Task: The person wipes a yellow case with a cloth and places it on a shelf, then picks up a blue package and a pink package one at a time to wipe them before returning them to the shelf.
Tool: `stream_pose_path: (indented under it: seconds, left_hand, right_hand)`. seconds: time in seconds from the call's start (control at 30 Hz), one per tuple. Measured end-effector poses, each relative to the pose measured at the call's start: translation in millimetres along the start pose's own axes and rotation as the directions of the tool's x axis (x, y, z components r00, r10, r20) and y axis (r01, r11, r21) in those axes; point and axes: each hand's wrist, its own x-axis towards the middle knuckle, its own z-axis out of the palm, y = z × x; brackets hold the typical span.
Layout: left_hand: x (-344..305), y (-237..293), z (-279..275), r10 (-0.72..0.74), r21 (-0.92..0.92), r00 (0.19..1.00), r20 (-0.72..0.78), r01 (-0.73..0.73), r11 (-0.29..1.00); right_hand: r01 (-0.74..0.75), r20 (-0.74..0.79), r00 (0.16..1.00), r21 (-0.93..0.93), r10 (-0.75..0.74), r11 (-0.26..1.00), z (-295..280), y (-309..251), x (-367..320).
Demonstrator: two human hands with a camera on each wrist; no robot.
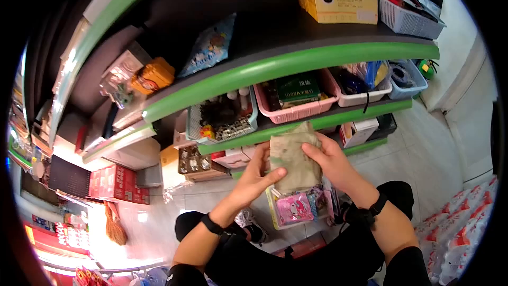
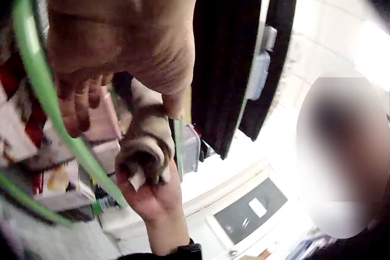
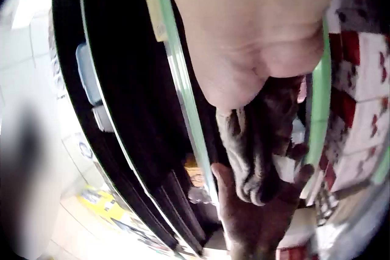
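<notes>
A folded piece of greenish-beige cloth (image 1: 294, 160) is held up between both hands in the head view. The left hand (image 1: 259, 176) grips its left edge, thumb on the front face. On the right side the right hand (image 1: 332, 160) grips it, thumb pressed on the upper front. In the left wrist view the rolled folds of the cloth (image 2: 148, 138) show between the two hands, with a small white tag. The right wrist view shows the folds of the cloth (image 3: 247, 150) under the right hand. Some fingertips are hidden behind the cloth.
Below the cloth stands a basket with a pink packet (image 1: 295, 208). Ahead are green-edged shelves (image 1: 296, 63) with a pink basket (image 1: 297, 112), a blue-grey basket (image 1: 222, 136) and a yellow box (image 1: 346, 3). Red boxes (image 1: 117, 182) stand at left, wrapped bottles (image 1: 460, 228) at right.
</notes>
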Motion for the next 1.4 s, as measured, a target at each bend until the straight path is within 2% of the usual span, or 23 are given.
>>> stream_pose_path:
  seconds: [0.03,0.07,0.17,0.2,0.23,0.3,0.33,0.37,0.4,0.5,0.53,0.6,0.7,0.77,0.8,0.83,0.87,0.97,1.07,1.13,1.2,1.33,1.4]
  left_hand:
    - [1,-15,13,-0.01,-0.185,1.0,-0.001,0.009,0.983]
    - [0,-26,17,-0.05,-0.232,0.998,-0.028,0.042,0.972]
    - [-5,-61,16,-0.028,-0.2,0.995,-0.1,0.007,0.98]
    - [-8,-60,15,-0.074,-0.229,0.989,-0.125,0.044,0.973]
    - [-8,-62,7,-0.079,-0.144,0.988,-0.13,0.06,0.988]
    - [1,-52,7,-0.084,-0.282,0.987,-0.134,0.043,0.959]
    - [3,-52,10,-0.099,-0.322,0.985,-0.144,0.048,0.945]
    - [5,-52,15,-0.108,-0.356,0.982,-0.157,0.045,0.933]
    - [9,-54,16,-0.101,-0.382,0.979,-0.175,0.027,0.924]
    - [11,-73,10,0.02,-0.063,0.978,-0.206,-0.033,0.997]
    - [11,-74,6,-0.029,0.086,0.98,-0.196,0.047,0.995]
    - [10,-72,-5,-0.122,0.379,0.972,-0.201,0.192,0.905]
    - [17,-90,-9,-0.149,0.188,0.964,-0.221,0.192,0.963]
    - [20,-126,-17,-0.113,0.473,0.989,-0.1,0.147,0.869]
    - [20,-132,-14,-0.112,0.623,0.993,-0.044,0.115,0.774]
    - [20,-143,-12,-0.12,0.754,0.993,0.012,0.07,0.653]
    - [20,-169,-8,-0.169,0.737,0.986,0.003,0.112,0.667]
    - [9,-262,9,-0.352,0.802,0.934,0.063,0.163,0.574]
    - [-7,-304,45,-0.331,0.865,0.943,0.016,0.153,0.478]
    - [-4,-331,60,-0.402,0.879,0.915,0.033,0.164,0.447]
    - [-6,-335,80,-0.429,0.881,0.903,0.028,0.181,0.438]
    - [-8,-341,89,-0.279,0.892,0.959,-0.04,0.16,0.422]
    - [-9,-331,77,-0.391,0.903,0.918,0.069,0.11,0.416]
  right_hand:
    - [0.085,-0.011,0.996,-0.216,-0.089,0.973,0,8,-1]
    - [0.149,-0.013,0.985,-0.427,-0.171,0.892,0,12,-2]
    - [-0.019,-0.029,1.0,-0.61,0.002,0.792,1,16,-7]
    - [-0.013,-0.044,0.999,-0.571,-0.015,0.821,4,18,-9]
    - [-0.075,-0.052,0.997,-0.419,0.059,0.905,4,26,-9]
    - [-0.117,-0.025,0.993,-0.13,0.115,0.985,6,29,-3]
    - [-0.277,-0.008,0.96,0.112,0.279,0.954,7,33,-3]
    - [-0.406,0.047,0.908,0.345,0.417,0.846,8,35,-2]
    - [-0.496,0.134,0.848,0.542,0.513,0.678,9,38,2]
    - [-0.554,0.174,0.831,0.355,0.529,0.753,12,56,7]
    - [-0.524,0.123,0.848,0.337,0.515,0.782,14,55,9]
    - [-0.466,0.057,0.874,0.377,0.482,0.801,3,62,14]
    - [-0.331,-0.103,0.914,0.37,0.393,0.868,-12,60,19]
    - [-0.227,-0.198,0.934,0.312,0.297,0.923,-20,53,21]
    - [-0.245,-0.268,0.914,0.233,0.305,0.941,-20,42,21]
    - [-0.232,-0.226,0.93,0.252,0.291,0.939,-24,41,20]
    - [-0.219,-0.183,0.944,0.272,0.273,0.937,-29,39,21]
    - [-0.196,-0.117,0.965,0.262,0.233,0.945,-31,25,14]
    - [-0.177,-0.097,0.972,0.292,0.213,0.94,-29,20,11]
    - [-0.174,-0.1,0.972,0.314,0.215,0.933,-32,14,8]
    - [-0.162,-0.11,0.973,0.307,0.203,0.938,-36,13,6]
    - [-0.184,-0.121,0.966,0.304,0.229,0.935,-46,9,-2]
    - [-0.174,-0.121,0.969,0.291,0.217,0.941,-50,8,-5]
